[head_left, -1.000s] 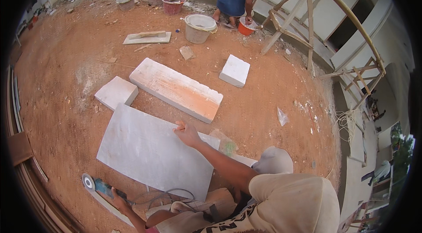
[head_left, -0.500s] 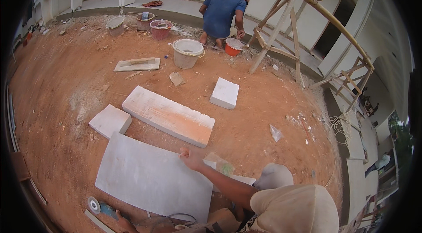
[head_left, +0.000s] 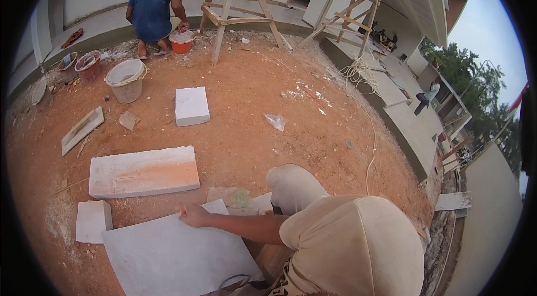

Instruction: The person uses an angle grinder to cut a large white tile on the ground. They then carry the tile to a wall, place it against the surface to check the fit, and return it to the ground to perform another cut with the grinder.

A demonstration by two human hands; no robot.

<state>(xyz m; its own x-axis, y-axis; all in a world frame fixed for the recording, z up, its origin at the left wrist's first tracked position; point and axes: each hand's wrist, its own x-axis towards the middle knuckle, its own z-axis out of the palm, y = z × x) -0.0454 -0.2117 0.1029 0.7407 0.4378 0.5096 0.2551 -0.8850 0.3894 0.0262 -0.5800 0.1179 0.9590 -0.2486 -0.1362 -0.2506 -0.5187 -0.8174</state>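
Observation:
My right hand (head_left: 193,215) is closed at the far edge of a large pale grey sheet (head_left: 165,254), its fingers curled over that edge. Just beyond the sheet are a cut white block (head_left: 89,220) and a long white block (head_left: 140,173) stained orange. A square white block (head_left: 191,106) lies farther off. My left hand is out of sight, and so is whatever it holds.
A co-worker in blue (head_left: 154,8) crouches by a red bucket (head_left: 182,47); more buckets (head_left: 126,86) stand left. A float (head_left: 83,131) lies on the dirt. Wooden trestles (head_left: 224,27), a tangled cord (head_left: 361,78) and a raised concrete walkway (head_left: 408,134) line the back and right.
The view has swung rightward, showing sky and trees. The angle grinder that my left hand held has left the picture with that hand. My right hand stays at the sheet's edge.

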